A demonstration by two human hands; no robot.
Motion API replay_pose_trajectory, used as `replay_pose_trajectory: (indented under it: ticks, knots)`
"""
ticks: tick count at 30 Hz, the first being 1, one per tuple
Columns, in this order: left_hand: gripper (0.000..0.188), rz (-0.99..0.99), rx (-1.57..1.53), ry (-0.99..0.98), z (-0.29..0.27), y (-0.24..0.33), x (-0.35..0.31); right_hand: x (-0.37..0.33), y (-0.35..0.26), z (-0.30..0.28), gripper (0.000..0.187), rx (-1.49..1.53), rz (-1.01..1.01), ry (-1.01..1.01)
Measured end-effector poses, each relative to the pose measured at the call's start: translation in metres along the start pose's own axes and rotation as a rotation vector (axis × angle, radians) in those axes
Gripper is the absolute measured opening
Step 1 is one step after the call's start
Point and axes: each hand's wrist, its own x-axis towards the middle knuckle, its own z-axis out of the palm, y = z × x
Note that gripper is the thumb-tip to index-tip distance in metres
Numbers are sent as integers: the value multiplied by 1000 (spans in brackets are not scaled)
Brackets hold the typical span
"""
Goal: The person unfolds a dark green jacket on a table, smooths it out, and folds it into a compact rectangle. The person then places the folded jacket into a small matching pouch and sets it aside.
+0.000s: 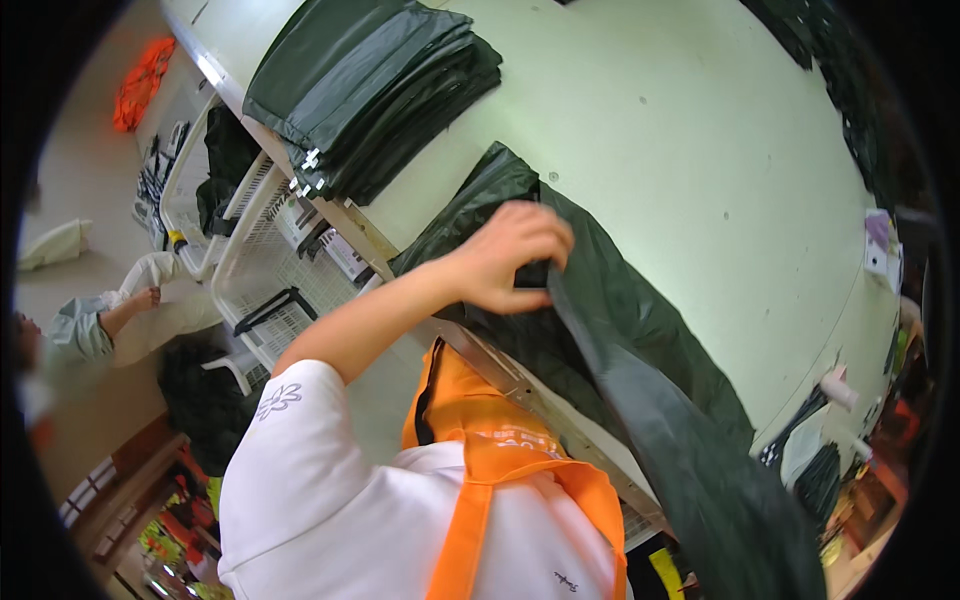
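Note:
My left hand (510, 257) reaches across the table's near edge, its fingers curled around the edge of a dark green, slightly glossy cloth piece (640, 310). From the fingers a raised, greyish-green fold of it runs down to the lower right. The rest of the cloth lies rumpled on the table, partly over the near edge. My right hand is out of sight; the hanging cloth may cover it. A stack of folded dark green cloth pieces (375, 95), with small white marks at one corner, rests farther off at the left.
The pale green tabletop (690, 150) spreads to the right. White wire baskets (265, 265) stand beside its left edge. A seated person (110, 320) is at far left. Dark cloth (850, 90) lies along the far right edge, with a small white box (880, 258) nearby.

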Motion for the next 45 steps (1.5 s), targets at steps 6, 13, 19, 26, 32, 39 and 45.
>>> replay_pose_trajectory:
  ticks: [6, 13, 19, 26, 32, 39, 45]
  knots:
    - [66, -356, 643, 67, 24, -85, 3, -149, 90, -42, 40, 91, 260, 108]
    - [53, -29, 542, 85, 10, -64, 45, -216, 168, -167, 40, 128, 407, 441]
    - [9, -180, 340, 33, 18, -85, 27, -138, 114, -149, 41, -8, -2, 506]
    - [53, -319, 812, 94, 47, -24, 57, -57, -18, 177, 46, 537, 131, -241]
    - [98, -546, 922, -155, 158, 63, 44, -68, -55, 251, 37, 335, -96, -251]
    - [106, -541, 875, -217, 165, -11, 21, -94, -25, 282, 53, 554, 176, -342]
    - [107, -530, 930, -211, 162, -24, 9, -158, -9, 196, 53, 954, 343, -453]
